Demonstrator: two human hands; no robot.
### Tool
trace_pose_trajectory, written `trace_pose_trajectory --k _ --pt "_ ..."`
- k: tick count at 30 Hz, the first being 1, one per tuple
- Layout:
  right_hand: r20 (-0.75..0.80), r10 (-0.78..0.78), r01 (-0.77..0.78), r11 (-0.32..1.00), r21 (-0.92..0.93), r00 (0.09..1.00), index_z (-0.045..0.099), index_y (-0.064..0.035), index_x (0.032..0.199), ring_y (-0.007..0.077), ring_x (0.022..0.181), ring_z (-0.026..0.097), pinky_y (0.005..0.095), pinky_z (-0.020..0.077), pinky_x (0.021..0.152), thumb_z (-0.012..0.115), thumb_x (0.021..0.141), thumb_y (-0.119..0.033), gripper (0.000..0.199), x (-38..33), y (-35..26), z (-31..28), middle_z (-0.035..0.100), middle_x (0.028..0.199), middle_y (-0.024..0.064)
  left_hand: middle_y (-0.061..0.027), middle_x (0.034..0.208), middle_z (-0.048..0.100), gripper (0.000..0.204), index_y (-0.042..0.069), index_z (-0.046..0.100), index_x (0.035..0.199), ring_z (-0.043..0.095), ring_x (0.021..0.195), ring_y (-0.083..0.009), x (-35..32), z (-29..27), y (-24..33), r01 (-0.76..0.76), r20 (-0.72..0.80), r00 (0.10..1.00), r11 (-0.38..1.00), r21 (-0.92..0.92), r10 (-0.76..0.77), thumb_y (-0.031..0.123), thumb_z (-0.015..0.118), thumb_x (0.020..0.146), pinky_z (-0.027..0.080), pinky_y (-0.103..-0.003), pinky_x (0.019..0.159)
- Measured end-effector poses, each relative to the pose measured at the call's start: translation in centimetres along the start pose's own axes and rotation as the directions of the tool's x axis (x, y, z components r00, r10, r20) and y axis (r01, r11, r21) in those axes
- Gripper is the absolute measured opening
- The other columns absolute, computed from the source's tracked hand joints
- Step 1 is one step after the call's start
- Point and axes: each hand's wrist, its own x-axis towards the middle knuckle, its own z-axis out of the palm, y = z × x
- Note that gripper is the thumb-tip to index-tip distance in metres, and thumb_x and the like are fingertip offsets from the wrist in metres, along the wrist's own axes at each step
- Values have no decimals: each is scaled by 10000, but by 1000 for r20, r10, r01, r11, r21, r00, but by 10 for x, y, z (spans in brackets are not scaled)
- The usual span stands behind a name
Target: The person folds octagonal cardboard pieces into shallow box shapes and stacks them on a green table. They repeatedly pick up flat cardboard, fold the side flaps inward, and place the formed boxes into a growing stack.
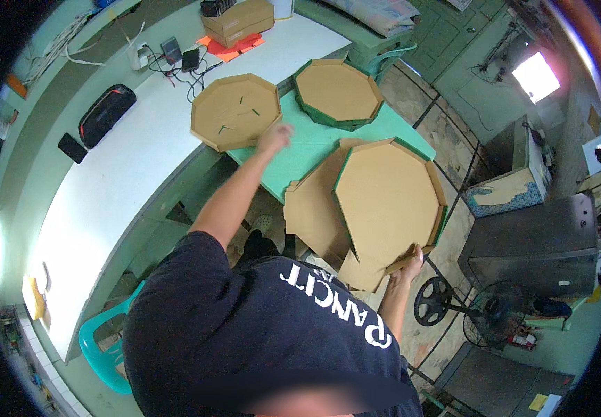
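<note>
My right hand (pixel 408 264) is closed on the near edge of a large octagonal cardboard tray (pixel 392 194), brown inside with green outer sides. One panel at that near corner lies folded out flat. Beneath the tray are flat brown cardboard sheets (pixel 314 205). My left hand (pixel 275 139) is over the green table, beside the near right rim of a smaller octagonal cardboard tray (pixel 227 111); its fingers are smeared by motion. Several small green strips lie inside that tray. Farther right, an octagonal tray with green sides (pixel 339 90) rests on the green table (pixel 307 139).
A long white counter (pixel 134 167) runs along the left, bearing a dark pouch (pixel 106 115), a phone (pixel 72 148), cables and cardboard boxes (pixel 238 24). A teal plastic chair (pixel 109 347) is at lower left. A fan (pixel 491 309) and a grey cabinet (pixel 530 236) stand at right.
</note>
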Motion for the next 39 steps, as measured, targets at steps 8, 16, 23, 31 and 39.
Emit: trace_pose_trajectory --k 8,16,23,31,39 --pt "312 -600 337 -73 -939 737 355 21 1395 373 1252 445 472 339 1075 616 850 -78 613 -5 45 -2 490 1325 216 -112 1139 654 331 105 697 1059 552 1175 -326 -23 28 13 -461 204 885 718 522 419 355 656 847 431 -516 959" --pt "894 81 863 -312 -397 441 655 -173 1195 322 1169 524 482 335 1068 652 840 -198 356 -22 15 0 620 1168 97 -12 1085 700 240 145 726 998 578 1161 -293 -92 107 -9 -946 801 201 323 11 563 306 703 821 300 -530 1110" --pt "790 72 763 -327 -558 609 677 -138 1007 293 968 583 460 390 992 682 811 -208 209 -4 34 6 643 984 50 1 899 698 187 150 716 873 618 1035 -217 -93 119 -12 -936 853 246 342 86 460 330 677 836 291 -582 1088" --pt "940 64 820 -510 -258 336 607 -17 1155 308 1320 445 491 262 1152 673 813 -334 472 -21 49 -12 547 1332 128 1 846 679 188 160 700 855 622 987 -189 -111 121 -10 -963 776 240 241 117 583 344 666 841 272 -579 1100" --pt "868 224 827 -476 -299 443 371 172 1348 425 1399 276 492 156 1175 604 707 -700 1106 -48 44 -15 290 1484 310 -4 914 701 165 153 693 941 610 1068 -207 -119 125 -17 -910 778 352 385 154 520 283 679 839 242 -572 1127"
